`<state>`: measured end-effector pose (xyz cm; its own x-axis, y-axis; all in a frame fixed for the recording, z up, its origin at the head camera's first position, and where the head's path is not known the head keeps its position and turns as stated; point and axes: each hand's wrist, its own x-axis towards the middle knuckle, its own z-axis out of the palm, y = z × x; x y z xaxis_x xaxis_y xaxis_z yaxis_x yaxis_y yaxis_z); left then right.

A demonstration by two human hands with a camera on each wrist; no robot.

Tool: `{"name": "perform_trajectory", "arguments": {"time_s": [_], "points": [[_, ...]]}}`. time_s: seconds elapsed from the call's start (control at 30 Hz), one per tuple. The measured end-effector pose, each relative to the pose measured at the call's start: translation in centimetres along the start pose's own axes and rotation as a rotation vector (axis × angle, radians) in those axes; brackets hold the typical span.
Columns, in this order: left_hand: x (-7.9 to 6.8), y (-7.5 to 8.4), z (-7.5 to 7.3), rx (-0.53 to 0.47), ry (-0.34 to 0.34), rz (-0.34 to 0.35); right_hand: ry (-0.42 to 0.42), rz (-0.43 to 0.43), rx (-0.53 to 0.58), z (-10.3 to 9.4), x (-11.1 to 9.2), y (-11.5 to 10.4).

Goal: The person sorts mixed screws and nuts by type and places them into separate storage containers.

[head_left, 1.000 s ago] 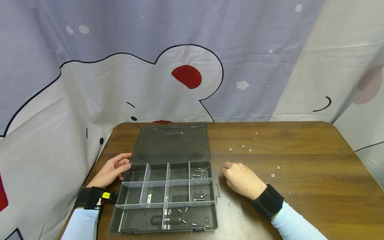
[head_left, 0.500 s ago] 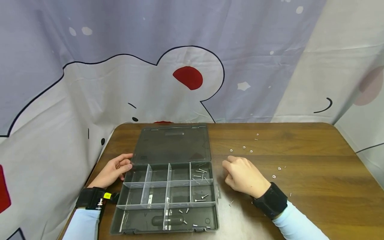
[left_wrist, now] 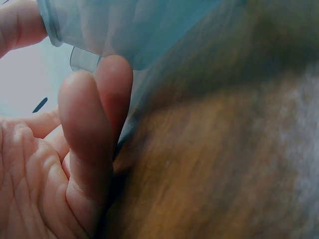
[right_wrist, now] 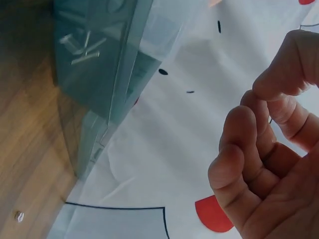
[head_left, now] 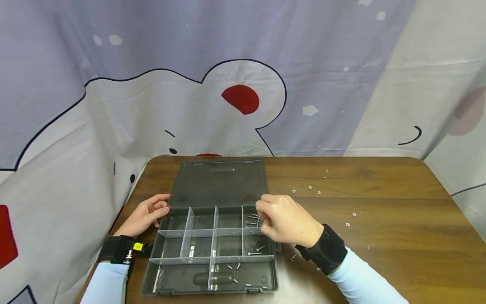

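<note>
A grey translucent compartment box (head_left: 182, 259) stands on the wooden table with its lid (head_left: 220, 181) laid back. My left hand (head_left: 144, 214) holds the box at its left side by the hinge, thumb and finger at the edge. Over the back right compartment is my right hand (head_left: 288, 219), thumb tip and forefinger together in a pinch. The right wrist view shows nothing between those fingertips (right_wrist: 264, 87); a tiny part there would be hidden. Several long screws (head_left: 251, 223) lie in that compartment, a few more screws (head_left: 255, 253) in the one before it.
Short screws (head_left: 230, 267) lie in the wide front section. Small white washers (head_left: 310, 187) and loose tiny screws are scattered over the table (head_left: 410, 253) on the right. A loose screw (head_left: 293, 258) is beside the box's right side. A printed curtain (head_left: 322, 76) hangs behind.
My right hand has lifted from the table right of the box and moved left over the back right compartment. The left hand keeps its place at the box's side.
</note>
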<state>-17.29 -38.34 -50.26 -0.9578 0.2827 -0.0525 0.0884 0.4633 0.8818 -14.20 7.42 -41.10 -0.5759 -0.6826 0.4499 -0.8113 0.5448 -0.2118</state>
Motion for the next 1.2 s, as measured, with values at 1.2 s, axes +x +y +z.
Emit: {"name": "perform_trajectory", "arguments": {"time_s": [1.2], "points": [[0.1,0.1,0.1,-0.005,0.000,-0.001,-0.297,0.149,0.174,3.1,-6.3,3.4]]}}
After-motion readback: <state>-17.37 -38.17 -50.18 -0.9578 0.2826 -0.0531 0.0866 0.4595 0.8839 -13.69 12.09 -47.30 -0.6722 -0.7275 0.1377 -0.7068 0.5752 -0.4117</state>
